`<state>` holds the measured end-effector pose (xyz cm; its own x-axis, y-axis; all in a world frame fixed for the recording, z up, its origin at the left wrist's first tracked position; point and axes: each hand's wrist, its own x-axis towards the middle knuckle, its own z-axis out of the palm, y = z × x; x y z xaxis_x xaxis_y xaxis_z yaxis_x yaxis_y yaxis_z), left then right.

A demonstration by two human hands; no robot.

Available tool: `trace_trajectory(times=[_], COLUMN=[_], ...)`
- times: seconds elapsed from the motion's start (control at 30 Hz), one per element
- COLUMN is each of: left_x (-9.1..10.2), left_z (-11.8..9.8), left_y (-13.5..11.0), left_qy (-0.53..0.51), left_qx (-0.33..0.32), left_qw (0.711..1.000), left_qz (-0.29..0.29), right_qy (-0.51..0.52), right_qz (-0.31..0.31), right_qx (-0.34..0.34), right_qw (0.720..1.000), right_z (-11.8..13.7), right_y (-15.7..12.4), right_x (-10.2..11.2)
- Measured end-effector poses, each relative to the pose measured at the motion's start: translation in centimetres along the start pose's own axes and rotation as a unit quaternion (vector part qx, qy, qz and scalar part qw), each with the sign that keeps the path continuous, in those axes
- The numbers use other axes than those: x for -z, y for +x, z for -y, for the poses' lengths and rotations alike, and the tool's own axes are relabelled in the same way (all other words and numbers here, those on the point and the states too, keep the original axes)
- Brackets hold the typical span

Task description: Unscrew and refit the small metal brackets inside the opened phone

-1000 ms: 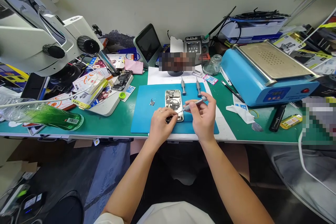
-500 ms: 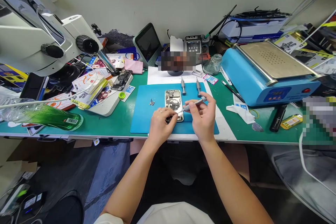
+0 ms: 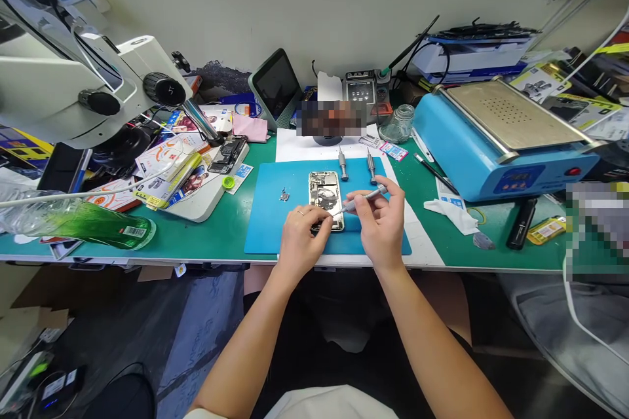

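An opened phone (image 3: 325, 193) with its inner parts bare lies on the blue mat (image 3: 268, 229). My right hand (image 3: 384, 226) grips a slim grey screwdriver (image 3: 363, 199), held slanting with its tip down to the left over the phone's lower half. At the phone's lower left corner is my left hand (image 3: 305, 234), thumb and fingertips drawn together close to the screwdriver's tip. What lies between those fingertips is too small to make out. Two more screwdrivers, a left one (image 3: 343, 165) and a right one (image 3: 371, 166), stand at the mat's far edge. Small loose metal parts (image 3: 284, 194) lie left of the phone.
A blue heating plate machine (image 3: 457, 144) stands at right, a microscope (image 3: 118, 85) at left. A green bottle (image 3: 108, 221) lies near the front left edge. Beyond the mat are a tilted screen (image 3: 276, 82) and a glass jar (image 3: 403, 121).
The view has tilted slightly, so the bench sits a little lower in it. Both hands keep nearly the same place at the phone, the screwdriver still in my right hand.
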<state>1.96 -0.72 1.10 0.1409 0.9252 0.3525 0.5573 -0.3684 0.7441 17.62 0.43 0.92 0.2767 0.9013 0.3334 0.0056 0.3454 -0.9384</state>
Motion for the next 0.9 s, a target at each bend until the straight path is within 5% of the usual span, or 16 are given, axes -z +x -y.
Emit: trace_trajectory(times=[0.9], left_x=[0.13], left_z=[0.11], left_y=[-0.02], left_qy=[0.002], left_qx=[0.003], left_qw=[1.000], left_qz=[0.004], right_qy=[-0.004], right_qz=[-0.016], right_qx=[0.012], right_qw=[1.000], right_z=[0.02], right_y=[-0.10], right_x=[-0.01])
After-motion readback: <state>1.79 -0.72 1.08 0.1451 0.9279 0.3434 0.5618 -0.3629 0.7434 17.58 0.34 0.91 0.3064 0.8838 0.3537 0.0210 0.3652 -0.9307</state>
